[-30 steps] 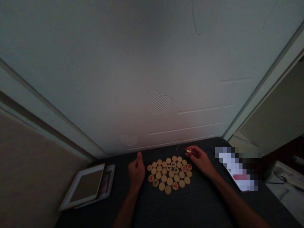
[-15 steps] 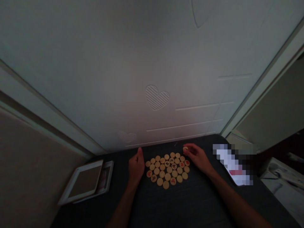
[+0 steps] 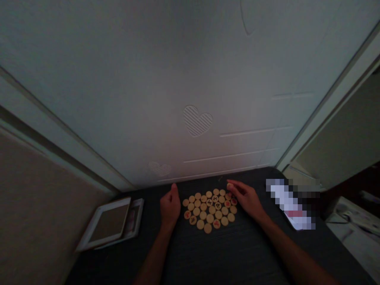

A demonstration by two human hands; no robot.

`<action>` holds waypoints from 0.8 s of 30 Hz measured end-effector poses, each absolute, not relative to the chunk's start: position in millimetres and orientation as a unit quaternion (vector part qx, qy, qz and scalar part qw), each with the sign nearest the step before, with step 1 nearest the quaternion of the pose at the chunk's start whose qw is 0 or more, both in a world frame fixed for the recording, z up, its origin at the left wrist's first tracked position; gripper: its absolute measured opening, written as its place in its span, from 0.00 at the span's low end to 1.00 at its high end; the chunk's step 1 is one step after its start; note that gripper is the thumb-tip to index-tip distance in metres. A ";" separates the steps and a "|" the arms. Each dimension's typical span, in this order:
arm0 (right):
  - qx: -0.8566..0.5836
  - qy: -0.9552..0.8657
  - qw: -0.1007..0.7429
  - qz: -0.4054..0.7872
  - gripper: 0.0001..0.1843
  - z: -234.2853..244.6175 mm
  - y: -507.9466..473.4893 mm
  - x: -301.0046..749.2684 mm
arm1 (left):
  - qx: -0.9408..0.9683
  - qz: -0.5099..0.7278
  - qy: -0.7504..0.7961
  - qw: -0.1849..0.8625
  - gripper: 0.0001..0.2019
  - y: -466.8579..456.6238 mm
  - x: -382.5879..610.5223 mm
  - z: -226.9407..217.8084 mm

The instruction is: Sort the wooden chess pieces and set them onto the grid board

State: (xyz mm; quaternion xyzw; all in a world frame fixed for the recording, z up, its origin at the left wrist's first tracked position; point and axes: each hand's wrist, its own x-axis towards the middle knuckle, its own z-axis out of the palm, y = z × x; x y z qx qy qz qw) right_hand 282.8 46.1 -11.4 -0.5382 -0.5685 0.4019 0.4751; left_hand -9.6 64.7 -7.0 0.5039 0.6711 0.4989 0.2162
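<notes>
Your right hand pinches a small round tan wooden disc by the far right corner of the flat cluster of matching discs on the dark worktop. Your left hand stands thumb-up left of them; whether its hidden fingers are closed, you cannot tell.

There, at two o'clock of the round tan wooden discs on the dark-grey tabletop, the bare right hand pinches a pale round disc! At nine, bare left hand, thumb up, grip hard to read.
</notes>
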 end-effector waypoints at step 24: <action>-0.486 -0.696 0.420 0.321 0.11 6.2 -13.2 237.4 | 0.703 0.321 0.493 0.399 0.14 -4.2 37.4 24.0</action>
